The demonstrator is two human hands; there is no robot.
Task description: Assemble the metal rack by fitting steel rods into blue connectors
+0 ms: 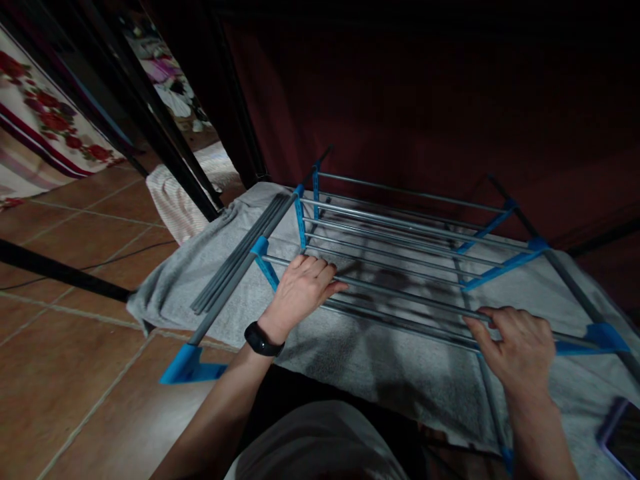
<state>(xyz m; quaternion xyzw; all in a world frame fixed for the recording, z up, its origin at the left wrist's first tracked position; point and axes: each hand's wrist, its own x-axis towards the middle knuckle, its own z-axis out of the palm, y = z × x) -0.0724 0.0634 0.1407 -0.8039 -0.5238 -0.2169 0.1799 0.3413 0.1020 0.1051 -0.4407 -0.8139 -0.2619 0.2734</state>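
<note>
Looks like smooth metal in the bars (400,221), with a soft shine along their tops, duller and matt in the loose rods (241,252), and like smooth matt plastic in the blue brackets (183,365). Reads as rough, napped fabric in the grey cover (185,267) and as soft, matt cloth in the flowered hanging (55,120). Seems hard, like fired tile with a faint gloss, in the floor (65,373), smooth and rubbery in the wristband (261,340), and glassy and dark in the phone (625,437).

Dim, soft shadows, dark top; glare on floor (165,407)
</note>
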